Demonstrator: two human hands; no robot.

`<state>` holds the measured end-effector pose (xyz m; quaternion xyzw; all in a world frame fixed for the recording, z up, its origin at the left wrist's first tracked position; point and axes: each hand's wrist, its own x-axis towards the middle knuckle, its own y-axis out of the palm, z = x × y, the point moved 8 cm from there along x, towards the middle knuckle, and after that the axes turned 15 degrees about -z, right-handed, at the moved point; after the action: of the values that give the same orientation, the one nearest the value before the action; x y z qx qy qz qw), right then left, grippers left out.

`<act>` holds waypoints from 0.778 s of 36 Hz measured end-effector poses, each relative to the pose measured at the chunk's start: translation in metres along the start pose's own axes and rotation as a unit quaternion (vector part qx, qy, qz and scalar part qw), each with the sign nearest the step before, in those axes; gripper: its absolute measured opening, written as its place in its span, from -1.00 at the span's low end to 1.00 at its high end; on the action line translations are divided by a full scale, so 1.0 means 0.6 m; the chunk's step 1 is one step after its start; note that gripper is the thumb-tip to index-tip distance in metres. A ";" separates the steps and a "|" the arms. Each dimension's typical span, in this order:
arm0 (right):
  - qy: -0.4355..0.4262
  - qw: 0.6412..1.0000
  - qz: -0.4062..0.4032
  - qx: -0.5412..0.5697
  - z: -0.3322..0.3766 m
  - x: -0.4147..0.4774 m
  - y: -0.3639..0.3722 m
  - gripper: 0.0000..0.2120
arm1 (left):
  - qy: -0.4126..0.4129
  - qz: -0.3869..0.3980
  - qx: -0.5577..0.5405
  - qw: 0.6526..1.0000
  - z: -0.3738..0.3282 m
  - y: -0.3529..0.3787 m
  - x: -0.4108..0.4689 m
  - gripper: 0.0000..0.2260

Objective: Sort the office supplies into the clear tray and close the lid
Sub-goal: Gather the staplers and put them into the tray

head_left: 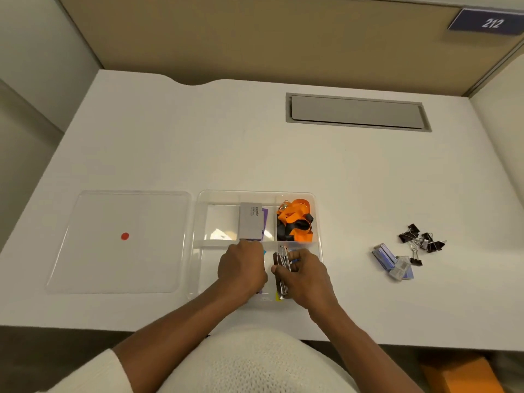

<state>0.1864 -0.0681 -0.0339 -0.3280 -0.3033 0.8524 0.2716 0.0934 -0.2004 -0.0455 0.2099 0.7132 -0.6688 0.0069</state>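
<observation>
Left hand (pixel 242 272) pinches grey cards (pixel 250 221); right hand (pixel 304 275) grips stapler (pixel 281 269).

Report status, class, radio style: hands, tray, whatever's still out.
Left hand on grey card stack in clear tray; right hand gripping metal tools. Lid off, lying left. Binder clips and staple boxes unsorted, right.

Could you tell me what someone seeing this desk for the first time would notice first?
Probably the bright orange lanyards bundled in the far right compartment of the clear tray at the desk's middle. Next, the two hands: the left hand at a grey card box, the right hand on metal clips in the tray. The lid with its red dot lies left; black binder clips wait right.
</observation>
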 end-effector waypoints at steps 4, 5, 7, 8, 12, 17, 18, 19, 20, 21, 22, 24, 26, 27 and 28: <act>0.002 1.000 -0.008 0.005 -0.002 -0.003 0.003 -0.61 | -0.009 -0.054 -0.056 0.997 0.008 -0.021 0.010 -0.60; 0.003 1.000 -0.008 0.005 -0.003 -0.004 0.004 -0.61 | -0.017 -0.066 -0.073 0.995 0.014 -0.028 0.009 -0.62; 0.000 1.000 -0.015 -0.001 0.000 -0.006 0.004 -0.62 | -0.028 -0.093 -0.093 0.991 0.031 -0.047 0.005 -0.65; -0.003 1.000 -0.020 -0.005 0.002 -0.006 0.002 -0.63 | -0.028 -0.114 -0.095 0.989 0.042 -0.061 0.002 -0.68; -0.015 0.999 -0.033 -0.016 0.014 -0.008 0.002 -0.66 | -0.028 -0.214 -0.071 0.974 0.098 -0.127 -0.023 -0.77; -0.058 0.995 -0.048 -0.061 0.042 -0.017 0.020 -0.76 | -0.093 -0.237 -0.084 0.964 0.171 -0.142 -0.028 -0.69; -0.068 0.994 -0.051 -0.071 0.047 -0.019 0.025 -0.77 | -0.106 -0.221 -0.075 0.967 0.182 -0.136 -0.026 -0.64; -0.079 0.992 -0.055 -0.085 0.054 -0.021 0.030 -0.77 | -0.117 -0.204 -0.072 0.969 0.190 -0.129 -0.023 -0.62; -0.097 0.988 -0.061 -0.103 0.062 -0.023 0.035 -0.73 | -0.124 -0.186 -0.076 0.972 0.197 -0.120 -0.020 -0.63; -0.121 0.982 -0.070 -0.130 0.072 -0.026 0.042 -0.63 | -0.128 -0.170 -0.080 0.974 0.202 -0.112 -0.019 -0.66; -0.149 0.972 -0.081 -0.160 0.082 -0.028 0.050 -0.53 | -0.127 -0.160 -0.082 0.976 0.205 -0.105 -0.018 -0.69; -0.197 0.950 -0.107 -0.216 0.100 -0.035 0.063 -0.43 | -0.125 -0.155 -0.083 0.977 0.214 -0.097 -0.015 -0.74; -0.227 0.932 -0.114 -0.260 0.111 -0.044 0.078 -0.37 | -0.125 -0.159 -0.092 0.975 0.222 -0.095 -0.013 -0.79; -0.236 0.925 -0.113 -0.274 0.112 -0.047 0.084 -0.34 | -0.123 -0.159 -0.094 0.975 0.223 -0.095 -0.012 -0.80; -0.244 0.919 -0.116 -0.286 0.113 -0.050 0.088 -0.31 | -0.120 -0.158 -0.094 0.976 0.224 -0.094 -0.011 -0.80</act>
<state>0.1426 -0.1460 -0.0182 -0.1357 -0.6268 0.7456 0.1810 0.0459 -0.3318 -0.0041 0.0112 0.7907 -0.6121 0.0064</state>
